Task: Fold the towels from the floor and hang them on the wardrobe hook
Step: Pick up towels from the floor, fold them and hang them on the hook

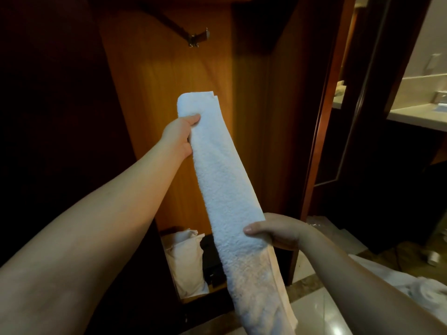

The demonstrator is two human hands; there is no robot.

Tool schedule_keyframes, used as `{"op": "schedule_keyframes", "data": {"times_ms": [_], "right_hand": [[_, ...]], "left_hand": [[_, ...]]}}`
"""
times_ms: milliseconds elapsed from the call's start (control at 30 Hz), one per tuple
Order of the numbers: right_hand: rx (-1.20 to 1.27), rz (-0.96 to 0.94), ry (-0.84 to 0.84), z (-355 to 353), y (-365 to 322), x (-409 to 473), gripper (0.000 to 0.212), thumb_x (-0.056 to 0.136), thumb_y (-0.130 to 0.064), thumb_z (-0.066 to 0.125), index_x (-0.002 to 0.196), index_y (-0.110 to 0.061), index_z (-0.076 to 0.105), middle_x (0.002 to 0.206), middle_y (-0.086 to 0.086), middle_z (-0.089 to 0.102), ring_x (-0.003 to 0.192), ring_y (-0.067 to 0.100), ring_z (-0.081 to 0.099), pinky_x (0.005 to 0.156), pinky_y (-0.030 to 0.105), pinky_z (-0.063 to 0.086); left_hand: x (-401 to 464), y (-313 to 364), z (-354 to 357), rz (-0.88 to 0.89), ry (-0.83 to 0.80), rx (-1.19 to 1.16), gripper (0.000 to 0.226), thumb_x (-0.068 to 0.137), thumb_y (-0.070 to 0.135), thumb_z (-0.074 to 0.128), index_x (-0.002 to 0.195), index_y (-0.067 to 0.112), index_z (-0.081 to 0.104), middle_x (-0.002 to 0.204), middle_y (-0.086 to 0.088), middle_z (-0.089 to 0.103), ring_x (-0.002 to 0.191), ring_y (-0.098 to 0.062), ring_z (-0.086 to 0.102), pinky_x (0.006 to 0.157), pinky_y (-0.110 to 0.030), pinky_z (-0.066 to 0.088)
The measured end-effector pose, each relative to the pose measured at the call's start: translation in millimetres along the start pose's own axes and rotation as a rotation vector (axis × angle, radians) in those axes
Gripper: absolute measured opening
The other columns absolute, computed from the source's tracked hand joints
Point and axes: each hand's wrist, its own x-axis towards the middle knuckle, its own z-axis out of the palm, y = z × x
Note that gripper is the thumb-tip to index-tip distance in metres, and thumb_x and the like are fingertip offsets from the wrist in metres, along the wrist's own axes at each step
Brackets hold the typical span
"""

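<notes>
Both hands gripped the folded towel (227, 189): the left hand (180, 135) pinched its upper end, the right hand (274, 232) clasped it lower down (probably to keep the folds together), stretching it below the wardrobe hook (197, 38), well apart from it.

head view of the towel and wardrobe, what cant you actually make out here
- Towel: lower end cut off by the bottom edge.
- Left hand and right hand: fingers hidden behind the towel.
- Hook: small and dim, shape unclear.
- Wardrobe left side: lost in darkness.
</notes>
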Motion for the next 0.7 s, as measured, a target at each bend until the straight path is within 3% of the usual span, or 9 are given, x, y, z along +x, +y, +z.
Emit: {"op": "schedule_keyframes", "data": {"times_ms": [167, 300, 400, 500, 567, 633, 700], "right_hand": [[0.106, 0.0, -0.024, 2, -1, -10, 0.054, 0.064, -0.025, 0.078, 0.113, -0.008, 0.065, 0.103, 0.006, 0.076, 0.096, 0.019, 0.072, 0.082, 0.03, 0.058], [-0.004, 0.075, -0.094, 5, -11, -16, 0.079, 0.055, -0.037, 0.091, 0.123, -0.013, 0.061, 0.12, 0.008, 0.07, 0.114, 0.026, 0.065, 0.101, 0.043, 0.051], [-0.086, 0.111, -0.142, 7, -21, -19, 0.072, 0.061, -0.038, 0.086, 0.124, -0.015, 0.06, 0.117, 0.003, 0.072, 0.113, 0.022, 0.067, 0.101, 0.041, 0.052], [-0.001, 0.071, -0.132, 10, -29, -20, 0.082, 0.053, -0.047, 0.095, 0.121, -0.011, 0.066, 0.121, 0.007, 0.071, 0.117, 0.025, 0.066, 0.101, 0.04, 0.052], [0.142, 0.02, -0.135, 10, -33, -20, 0.072, 0.051, -0.045, 0.098, 0.11, -0.01, 0.077, 0.117, 0.01, 0.073, 0.112, 0.025, 0.069, 0.096, 0.039, 0.055], [0.288, -0.05, -0.117, 9, -39, -17, 0.06, 0.054, -0.038, 0.097, 0.104, -0.009, 0.08, 0.112, 0.012, 0.075, 0.105, 0.025, 0.072, 0.088, 0.037, 0.059], [0.371, -0.113, -0.036, 6, -44, -13, 0.051, 0.062, -0.037, 0.089, 0.105, -0.009, 0.08, 0.115, 0.015, 0.074, 0.107, 0.027, 0.071, 0.087, 0.037, 0.059]], "left_hand": [[15, -15, 2, -0.124, 0.063, 0.078, 0.039, 0.087, 0.012, 0.075, 0.12, 0.006, 0.055, 0.104, -0.015, 0.069, 0.091, -0.032, 0.069, 0.082, -0.05, 0.059], [25, -31, 3, -0.191, 0.075, 0.114, 0.047, 0.087, 0.01, 0.074, 0.129, 0.006, 0.052, 0.105, -0.014, 0.065, 0.095, -0.033, 0.066, 0.092, -0.054, 0.055], [30, -41, 0, -0.229, 0.071, 0.177, 0.048, 0.089, 0.014, 0.074, 0.13, 0.006, 0.051, 0.103, -0.015, 0.063, 0.092, -0.034, 0.065, 0.092, -0.054, 0.055], [34, -53, -3, -0.256, 0.012, 0.141, 0.032, 0.096, 0.021, 0.066, 0.121, 0.009, 0.05, 0.101, -0.016, 0.067, 0.088, -0.032, 0.07, 0.072, -0.049, 0.061], [37, -65, -9, -0.26, -0.122, 0.105, 0.032, 0.103, 0.033, 0.053, 0.116, 0.004, 0.057, 0.103, -0.015, 0.068, 0.083, -0.026, 0.072, 0.059, -0.039, 0.062], [41, -83, -21, -0.328, -0.257, 0.104, 0.054, 0.105, 0.05, 0.038, 0.116, 0.003, 0.063, 0.111, -0.017, 0.069, 0.089, -0.027, 0.073, 0.065, -0.037, 0.062], [41, -102, -31, -0.434, -0.299, 0.148, 0.068, 0.1, 0.061, 0.037, 0.126, 0.001, 0.055, 0.123, -0.022, 0.063, 0.112, -0.033, 0.065, 0.085, -0.045, 0.058]]}}
